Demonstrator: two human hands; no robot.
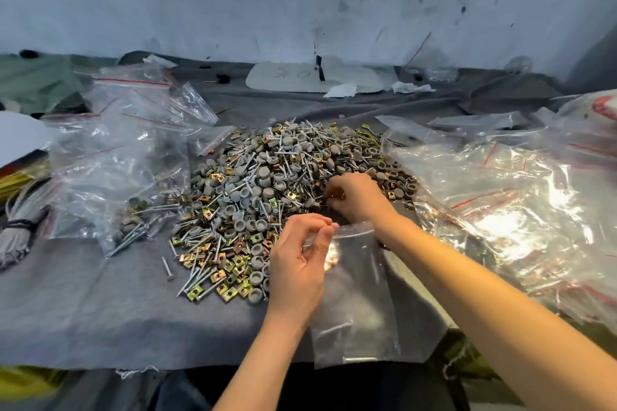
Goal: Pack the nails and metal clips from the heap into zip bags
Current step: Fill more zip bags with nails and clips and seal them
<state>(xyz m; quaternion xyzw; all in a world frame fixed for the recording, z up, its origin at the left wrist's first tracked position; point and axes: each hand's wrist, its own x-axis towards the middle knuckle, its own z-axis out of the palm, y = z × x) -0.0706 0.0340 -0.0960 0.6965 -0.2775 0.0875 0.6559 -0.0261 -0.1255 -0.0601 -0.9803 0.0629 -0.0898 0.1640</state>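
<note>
A large heap (267,183) of silver nails, grey round caps and brass-coloured metal clips lies on the grey cloth in the middle. My left hand (298,260) pinches the top edge of a clear zip bag (354,297), which hangs down over the table's front edge with a few nails in its bottom. My right hand (357,197) reaches into the near right side of the heap, its fingers curled over small pieces, one a brass clip. What exactly they hold is partly hidden.
Filled and empty zip bags (123,157) with red seal lines pile up on the left. A big mound of clear bags (521,210) covers the right. A white plate (310,77) and crumpled tissue lie near the back wall. A grey bundle (20,227) sits at far left.
</note>
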